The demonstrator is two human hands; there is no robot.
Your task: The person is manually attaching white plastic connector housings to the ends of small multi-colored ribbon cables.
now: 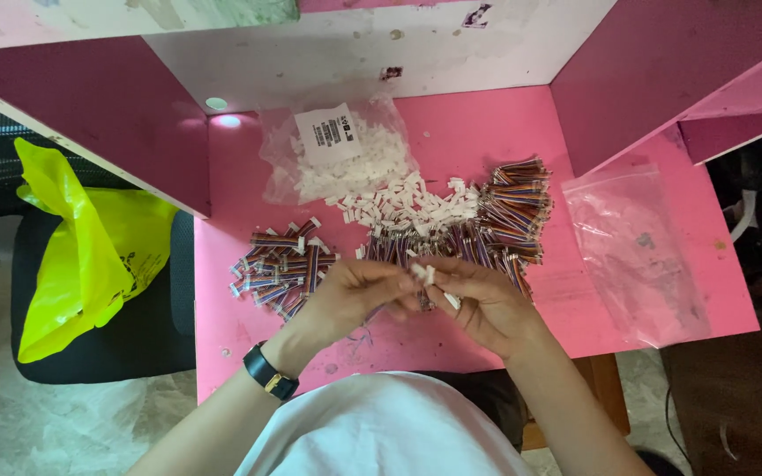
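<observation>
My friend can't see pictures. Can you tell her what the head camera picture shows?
Two bare hands, left hand and right hand, meet over a pink table, pinching a small white connector. Behind them lie a pile of multicoloured short wires, loose white connectors and a clear bag.
</observation>
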